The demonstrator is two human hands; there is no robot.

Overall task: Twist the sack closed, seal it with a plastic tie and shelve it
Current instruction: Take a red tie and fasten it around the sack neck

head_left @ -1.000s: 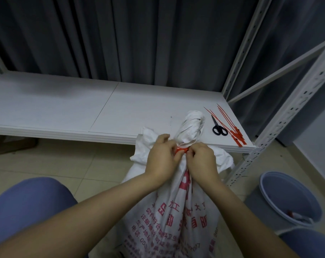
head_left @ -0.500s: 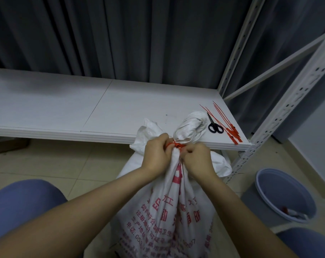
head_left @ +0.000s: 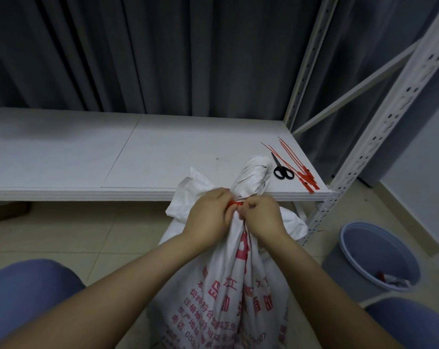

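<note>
A white woven sack (head_left: 241,293) with red print stands on the floor between my knees, just in front of the low white shelf (head_left: 87,157). Its neck is twisted into a tight rope (head_left: 253,175) that rises above my hands. A red plastic tie (head_left: 234,204) wraps the neck and shows between my fists. My left hand (head_left: 209,215) grips the tie and neck from the left. My right hand (head_left: 262,214) grips them from the right. Most of the tie is hidden by my fingers.
Black scissors (head_left: 281,168) and several spare red ties (head_left: 299,167) lie at the shelf's right end. A perforated white rack post (head_left: 379,132) stands right of the sack. A blue bin (head_left: 374,258) sits on the tiled floor at right. Dark curtains hang behind.
Both hands stay clamped at the sack neck with the tie. My view has shifted slightly, and the sack's twisted top has settled a little to the right.
</note>
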